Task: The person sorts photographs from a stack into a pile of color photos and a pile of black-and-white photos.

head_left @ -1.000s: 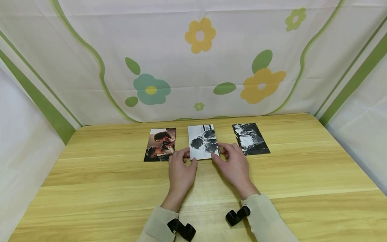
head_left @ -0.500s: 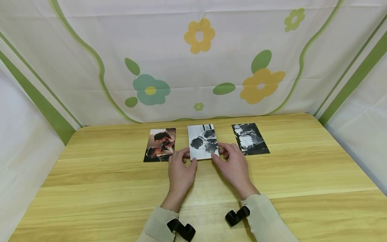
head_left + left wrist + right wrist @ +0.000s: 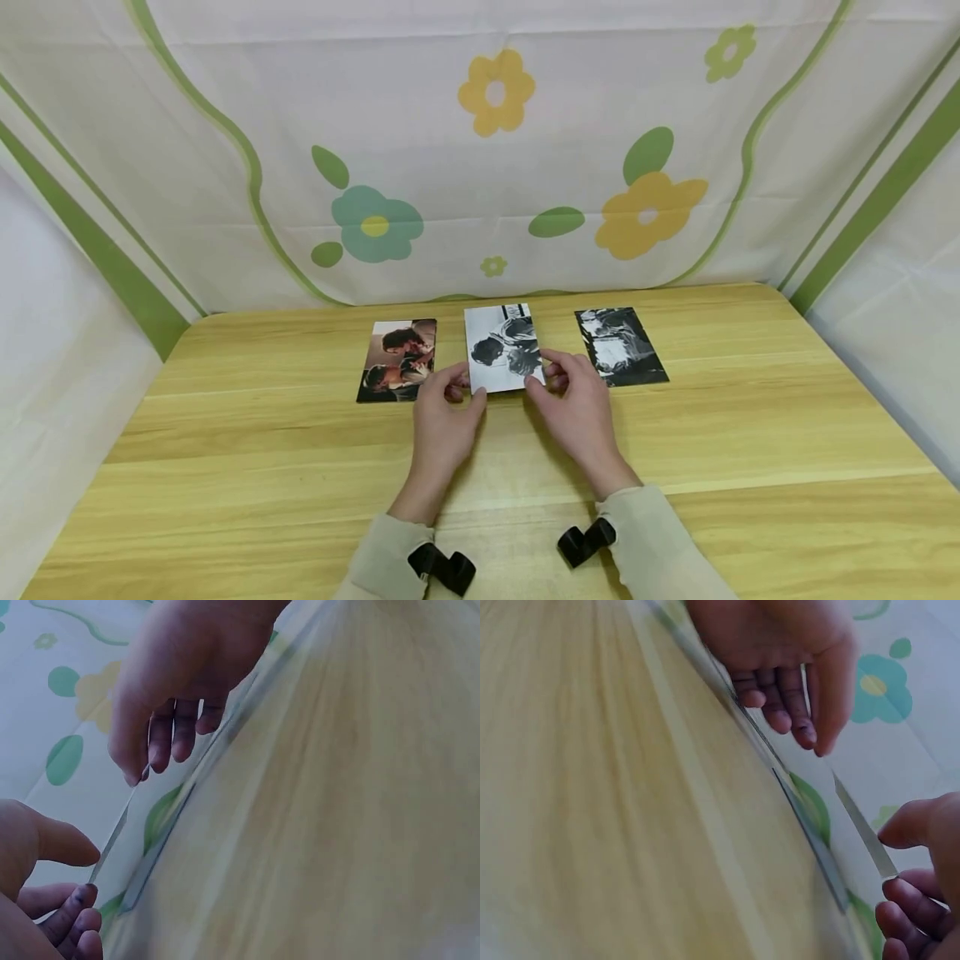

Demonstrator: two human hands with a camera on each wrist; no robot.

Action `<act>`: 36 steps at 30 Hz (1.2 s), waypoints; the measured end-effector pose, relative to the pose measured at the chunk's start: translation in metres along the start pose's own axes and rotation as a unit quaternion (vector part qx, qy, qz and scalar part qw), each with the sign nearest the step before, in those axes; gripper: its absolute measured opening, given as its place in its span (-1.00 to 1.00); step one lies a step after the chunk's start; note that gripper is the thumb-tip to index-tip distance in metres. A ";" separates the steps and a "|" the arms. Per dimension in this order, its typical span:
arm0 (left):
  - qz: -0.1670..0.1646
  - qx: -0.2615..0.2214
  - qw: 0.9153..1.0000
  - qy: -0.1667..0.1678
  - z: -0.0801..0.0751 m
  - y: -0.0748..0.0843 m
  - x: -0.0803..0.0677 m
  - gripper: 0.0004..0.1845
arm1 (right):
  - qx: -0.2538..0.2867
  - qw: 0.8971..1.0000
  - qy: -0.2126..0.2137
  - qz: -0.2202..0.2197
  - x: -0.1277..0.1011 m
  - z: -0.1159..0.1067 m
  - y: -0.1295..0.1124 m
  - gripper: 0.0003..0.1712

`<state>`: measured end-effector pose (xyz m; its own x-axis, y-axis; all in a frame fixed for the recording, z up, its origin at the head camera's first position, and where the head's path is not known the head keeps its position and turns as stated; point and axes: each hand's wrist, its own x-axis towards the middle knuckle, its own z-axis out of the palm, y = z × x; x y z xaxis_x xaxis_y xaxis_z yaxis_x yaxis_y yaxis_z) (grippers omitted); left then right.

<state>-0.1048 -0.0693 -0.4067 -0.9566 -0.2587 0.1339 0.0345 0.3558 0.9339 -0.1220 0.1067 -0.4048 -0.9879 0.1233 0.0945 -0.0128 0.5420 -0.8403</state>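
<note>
A black-and-white photo card (image 3: pixel 504 348) with a pale background is held between both hands, raised off the wooden table. My left hand (image 3: pixel 444 427) pinches its near left corner between thumb and fingers. At the near right corner, my right hand (image 3: pixel 583 410) pinches it the same way. In the left wrist view the card (image 3: pixel 112 841) appears edge-on as a thin strip above the tabletop. The right wrist view also shows the card (image 3: pixel 864 829) edge-on, its corner between the right thumb and fingers.
On the table (image 3: pixel 315 475), a colour photo card (image 3: pixel 397 360) lies to the left of the held one. A dark black-and-white photo card (image 3: pixel 622 346) lies to the right. Behind the table's far edge hangs a white cloth (image 3: pixel 420 100) printed with flowers.
The middle photo card has risen slightly off the table, with both hands holding it. The left and right photo cards have stayed where they were.
</note>
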 end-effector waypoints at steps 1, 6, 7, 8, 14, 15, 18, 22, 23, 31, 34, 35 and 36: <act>-0.001 -0.006 1.000 0.001 -0.001 0.002 0.000 -0.58 | 0.006 1.000 0.003 -0.001 0.000 -0.001 -0.002 -0.41; -0.013 -0.043 0.999 0.005 -0.007 0.014 0.002 -0.60 | 0.036 0.999 0.016 -0.008 0.000 -0.005 -0.010 -0.42; -0.015 -0.048 0.999 0.005 -0.009 0.016 0.002 -0.60 | 0.039 0.999 0.017 -0.010 0.000 -0.006 -0.012 -0.43; -0.018 -0.054 0.998 0.004 -0.010 0.018 0.002 -0.60 | 0.042 0.999 0.018 -0.009 0.000 -0.007 -0.014 -0.43; -0.032 -0.066 0.997 0.001 -0.013 0.023 0.003 -0.60 | 0.046 0.999 0.017 -0.006 -0.003 -0.010 -0.020 -0.42; -0.035 -0.069 0.997 0.001 -0.013 0.023 0.003 -0.60 | 0.045 0.999 0.017 -0.007 -0.003 -0.011 -0.021 -0.42; -0.037 -0.075 0.996 0.001 -0.013 0.022 0.003 -0.60 | 0.046 0.999 0.017 -0.007 -0.004 -0.011 -0.021 -0.42; -0.042 -0.078 0.996 -0.001 -0.013 0.022 0.002 -0.60 | 0.049 0.999 0.018 -0.006 -0.004 -0.011 -0.020 -0.42; -0.043 -0.078 0.996 -0.002 -0.012 0.022 0.002 -0.60 | 0.050 0.998 0.021 -0.005 -0.003 -0.011 -0.020 -0.42; -0.046 -0.095 0.994 -0.009 0.000 0.026 0.002 -0.60 | 0.051 0.998 0.047 0.007 0.005 -0.013 -0.013 -0.47; -0.044 -0.098 0.994 -0.017 0.011 0.029 0.004 -0.59 | 0.051 0.997 0.058 0.016 0.009 -0.020 -0.011 -0.49; -0.045 -0.097 0.994 -0.022 0.015 0.031 0.005 -0.59 | 0.055 0.996 0.062 0.020 0.011 -0.023 -0.010 -0.50; -0.047 -0.095 0.994 -0.027 0.020 0.032 0.006 -0.59 | 0.056 0.996 0.066 0.028 0.012 -0.027 -0.008 -0.52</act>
<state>-0.1147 -0.0416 -0.3823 -0.9721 -0.2324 0.0303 -0.0064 0.1554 0.9878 -0.1298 0.1262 -0.3822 -0.9584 0.2636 0.1094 0.0171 0.4357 -0.8999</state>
